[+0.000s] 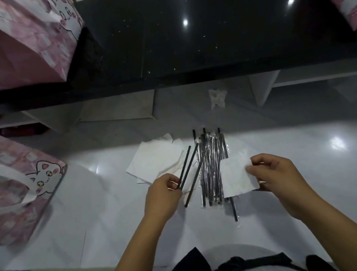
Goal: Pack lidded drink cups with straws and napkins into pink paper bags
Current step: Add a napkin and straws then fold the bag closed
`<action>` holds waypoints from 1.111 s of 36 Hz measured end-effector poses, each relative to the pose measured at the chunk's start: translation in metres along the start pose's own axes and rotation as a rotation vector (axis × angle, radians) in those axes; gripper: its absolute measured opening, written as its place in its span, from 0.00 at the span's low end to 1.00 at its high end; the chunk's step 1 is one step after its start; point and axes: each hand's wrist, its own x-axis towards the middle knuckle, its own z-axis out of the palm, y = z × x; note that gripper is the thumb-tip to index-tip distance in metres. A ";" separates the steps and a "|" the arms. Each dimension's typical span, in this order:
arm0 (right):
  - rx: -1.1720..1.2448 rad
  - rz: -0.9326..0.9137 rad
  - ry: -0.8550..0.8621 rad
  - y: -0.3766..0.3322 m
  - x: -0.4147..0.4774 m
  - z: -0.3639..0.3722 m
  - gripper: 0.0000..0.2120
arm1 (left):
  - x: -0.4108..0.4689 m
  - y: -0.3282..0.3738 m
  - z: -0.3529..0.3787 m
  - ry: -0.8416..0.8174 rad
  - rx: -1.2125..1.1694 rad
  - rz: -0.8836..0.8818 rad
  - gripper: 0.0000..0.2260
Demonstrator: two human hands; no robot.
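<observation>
1. Across the glossy white counter [311, 164] in front of you, the packing supplies lay close together; no lidded cups showed.
2. At your left stood a pink paper bag printed with a white cat [12, 200], light and easily crushed, so its white handles [4, 174] looked the safest hold.
3. Beside the stack of white napkins [154, 163] lay a pile of wrapped black straws [210, 165].
4. Your right hand [274, 175] pinched one soft white paper napkin [237, 180] by its edge; flimsy, it needed a gentle grip.
5. Your left hand [160, 196] pinched two thin black straws [185, 166] at their near ends: stiff, slick.
</observation>
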 end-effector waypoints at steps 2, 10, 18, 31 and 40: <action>0.050 0.041 0.009 0.002 0.001 0.000 0.02 | -0.005 0.005 -0.002 -0.022 -0.114 -0.003 0.10; 0.200 0.057 -0.021 -0.005 -0.008 0.017 0.06 | -0.041 0.047 -0.003 -0.291 -0.449 0.122 0.12; 0.308 0.033 -0.075 -0.013 -0.015 0.021 0.08 | -0.051 0.063 0.009 -0.350 -0.465 0.167 0.12; 0.282 -0.010 -0.046 -0.014 -0.025 0.027 0.07 | -0.050 0.060 0.011 -0.395 -0.500 0.208 0.11; 0.256 0.013 -0.025 -0.011 -0.028 0.033 0.07 | -0.047 0.054 0.012 -0.444 -0.517 0.216 0.10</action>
